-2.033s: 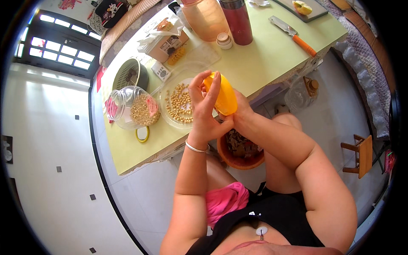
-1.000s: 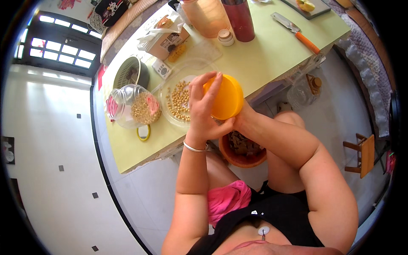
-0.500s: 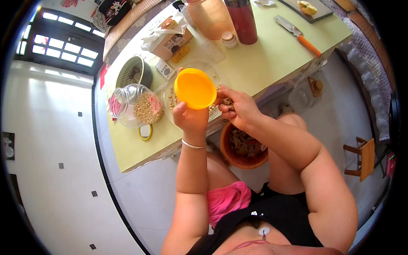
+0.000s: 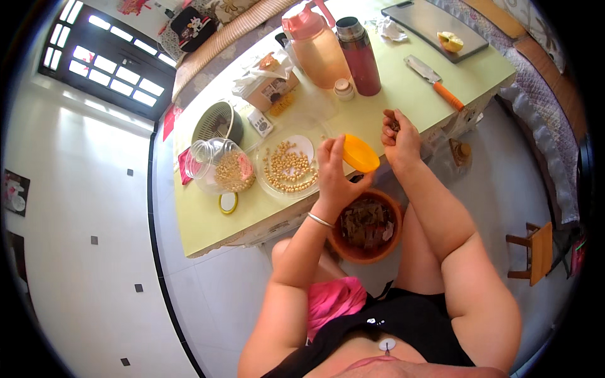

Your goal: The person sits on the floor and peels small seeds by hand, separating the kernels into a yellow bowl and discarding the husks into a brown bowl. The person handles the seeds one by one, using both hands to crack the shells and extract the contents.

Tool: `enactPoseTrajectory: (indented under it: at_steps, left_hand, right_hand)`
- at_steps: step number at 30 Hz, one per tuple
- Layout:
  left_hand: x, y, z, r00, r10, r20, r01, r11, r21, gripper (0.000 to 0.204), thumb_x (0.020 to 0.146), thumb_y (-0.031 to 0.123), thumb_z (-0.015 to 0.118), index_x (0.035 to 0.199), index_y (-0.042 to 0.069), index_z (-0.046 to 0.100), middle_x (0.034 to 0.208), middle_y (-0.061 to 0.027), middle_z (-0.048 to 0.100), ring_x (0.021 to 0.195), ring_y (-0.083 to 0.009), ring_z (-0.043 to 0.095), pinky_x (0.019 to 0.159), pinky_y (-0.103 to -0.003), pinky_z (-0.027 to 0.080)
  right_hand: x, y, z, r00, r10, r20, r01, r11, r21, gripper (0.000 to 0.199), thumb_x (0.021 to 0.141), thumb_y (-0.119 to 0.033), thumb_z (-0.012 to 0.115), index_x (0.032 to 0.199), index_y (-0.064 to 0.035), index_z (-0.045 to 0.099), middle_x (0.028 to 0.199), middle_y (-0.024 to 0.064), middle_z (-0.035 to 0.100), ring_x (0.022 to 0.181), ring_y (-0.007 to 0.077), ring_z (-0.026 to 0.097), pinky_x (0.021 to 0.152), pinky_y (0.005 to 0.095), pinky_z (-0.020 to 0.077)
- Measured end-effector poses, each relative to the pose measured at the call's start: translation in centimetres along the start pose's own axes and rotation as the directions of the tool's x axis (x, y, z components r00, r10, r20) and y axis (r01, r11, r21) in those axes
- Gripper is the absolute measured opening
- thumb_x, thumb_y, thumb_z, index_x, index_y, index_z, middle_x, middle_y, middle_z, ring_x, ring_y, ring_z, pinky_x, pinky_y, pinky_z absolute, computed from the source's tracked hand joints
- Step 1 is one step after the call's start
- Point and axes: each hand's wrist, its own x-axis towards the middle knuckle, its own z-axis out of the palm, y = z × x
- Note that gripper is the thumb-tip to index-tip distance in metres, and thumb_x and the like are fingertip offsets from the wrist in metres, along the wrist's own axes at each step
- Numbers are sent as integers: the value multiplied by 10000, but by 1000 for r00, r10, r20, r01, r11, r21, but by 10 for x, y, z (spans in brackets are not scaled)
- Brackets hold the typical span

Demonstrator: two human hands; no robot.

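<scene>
My left hand holds a small orange bowl tilted above the table's front edge. My right hand is closed around some small brown pieces, just right of the orange bowl. Below both hands a brown basin with dark husk scraps sits between my knees. A clear plate of pale round nuts lies on the yellow-green table left of my left hand. A glass jar half full of nuts lies on its side beside the plate, its yellow lid nearby.
Farther back stand a pink jug, a dark red flask, a small white jar, a cardboard box and a round green strainer. An orange-handled cleaver and a cutting board with fruit lie right. A wooden stool stands on the floor.
The orange bowl went from held in both hands to my left hand alone, tipping and turning. My right hand let go, moved right and now holds brown pieces.
</scene>
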Motion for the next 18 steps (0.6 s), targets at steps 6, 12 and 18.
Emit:
enactPoseTrajectory:
  at_steps: [6, 12, 18]
  left_hand:
    - [-4, -3, 23, 994, -22, 108, -30, 889, 458, 933, 681, 415, 836, 1418, 9, 432, 1533, -263, 284, 1451, -448, 231, 1152, -615, 170]
    - [20, 54, -35, 992, 111, 63, -123, 961, 248, 767, 893, 403, 694, 1470, 3, 386, 1551, -282, 290, 1469, -415, 246, 1166, -545, 209]
    - [23, 186, -219, 996, 52, 76, 14, 731, -682, 737, 983, 531, 503, 1418, -58, 421, 1410, -250, 506, 1353, -366, 464, 1124, -483, 378]
  right_hand:
    - [16, -6, -15, 999, 23, -30, -24, 1000, -6, 220, 994, -194, 524, 975, 5, 616, 731, 31, 546, 544, 87, 433, 426, 216, 277]
    - [29, -10, -24, 997, 53, -54, -53, 999, 4, 238, 1004, -208, 508, 969, -7, 631, 738, 15, 534, 539, 82, 419, 422, 221, 274]
    - [14, -14, -18, 998, 59, 18, -58, 998, -27, 249, 1010, -210, 496, 972, -12, 642, 738, 8, 526, 536, 81, 415, 420, 218, 271]
